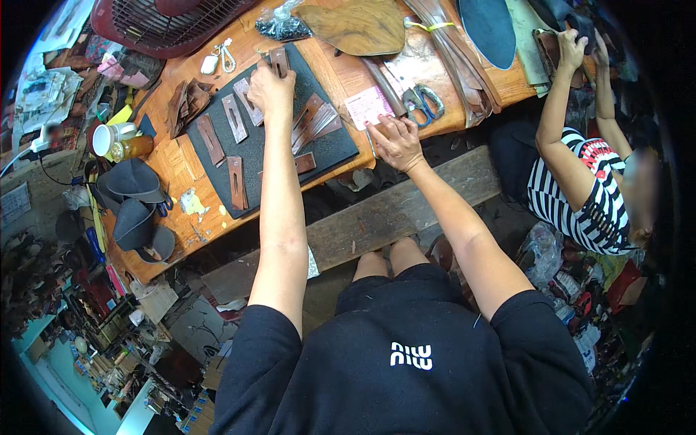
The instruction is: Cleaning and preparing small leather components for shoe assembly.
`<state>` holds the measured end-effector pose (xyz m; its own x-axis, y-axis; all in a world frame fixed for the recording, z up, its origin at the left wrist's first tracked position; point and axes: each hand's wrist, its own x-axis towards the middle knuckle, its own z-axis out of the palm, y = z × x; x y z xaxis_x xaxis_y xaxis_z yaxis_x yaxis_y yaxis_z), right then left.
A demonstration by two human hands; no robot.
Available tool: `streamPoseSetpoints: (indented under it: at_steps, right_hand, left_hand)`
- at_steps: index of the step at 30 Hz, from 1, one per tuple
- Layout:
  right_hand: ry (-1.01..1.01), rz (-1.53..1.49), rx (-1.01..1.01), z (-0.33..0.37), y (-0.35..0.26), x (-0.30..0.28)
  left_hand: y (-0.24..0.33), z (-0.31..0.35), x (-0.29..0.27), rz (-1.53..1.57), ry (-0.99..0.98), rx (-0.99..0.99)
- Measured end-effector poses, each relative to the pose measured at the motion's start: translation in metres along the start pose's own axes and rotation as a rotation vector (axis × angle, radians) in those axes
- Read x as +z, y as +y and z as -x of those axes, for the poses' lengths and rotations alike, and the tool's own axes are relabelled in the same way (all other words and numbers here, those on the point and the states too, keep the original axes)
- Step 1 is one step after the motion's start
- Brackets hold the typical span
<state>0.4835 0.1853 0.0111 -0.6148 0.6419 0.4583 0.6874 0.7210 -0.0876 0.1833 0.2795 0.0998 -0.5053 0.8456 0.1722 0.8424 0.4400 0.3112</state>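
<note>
My left hand (271, 90) is closed on a small brown leather strip with a slot (278, 62), over the far part of a dark grey mat (217, 181). Several similar slotted strips lie apart on the mat, such as a reddish-brown strip (237, 183) near its front left corner. A fanned stack of thin strips (313, 125) sits right of my left forearm. At the table's front edge, my right hand (399, 143) rests with fingers spread, touching the lower edge of a pink printed paper (365, 106). Scissors (423, 106) lie just beyond it.
A white mug (109, 138), a jar (133, 148) and dark cap-like pieces (136, 181) crowd the left edge. Long brown strips (464, 65) lie to the right. A fan grille (174, 29) stands at the back. Another person (580, 159) works at far right. A wooden bench (377, 221) runs before me.
</note>
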Motion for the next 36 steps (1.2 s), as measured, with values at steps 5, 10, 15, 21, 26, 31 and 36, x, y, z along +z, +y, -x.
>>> streamPoseSetpoints:
  at_steps: [5, 10, 15, 21, 26, 31, 36]
  right_hand:
    - [0.020, -0.014, 0.019, 0.000, -0.001, 0.002]
    - [0.036, -0.017, 0.023, 0.002, 0.000, 0.004]
    - [0.040, -0.013, 0.013, 0.003, -0.001, 0.005]
    - [0.052, -0.021, 0.007, 0.002, -0.001, 0.005]
    - [0.035, -0.024, 0.017, 0.006, 0.001, 0.006]
    - [0.036, -0.018, 0.015, 0.003, -0.002, 0.003]
    - [0.025, -0.035, 0.037, 0.009, 0.003, 0.003]
  left_hand:
    - [0.002, 0.000, -0.001, 0.001, 0.011, -0.005]
    - [0.003, 0.005, -0.001, 0.015, 0.051, -0.007]
    - [-0.001, 0.003, 0.000, 0.031, 0.056, 0.007]
    - [-0.006, 0.002, -0.001, 0.042, 0.028, 0.015]
    - [0.002, 0.013, -0.026, 0.085, 0.031, 0.022]
    - [0.001, 0.030, -0.101, 0.676, 0.235, 0.029]
    - [0.014, 0.081, -0.259, 1.668, 0.282, 0.538]
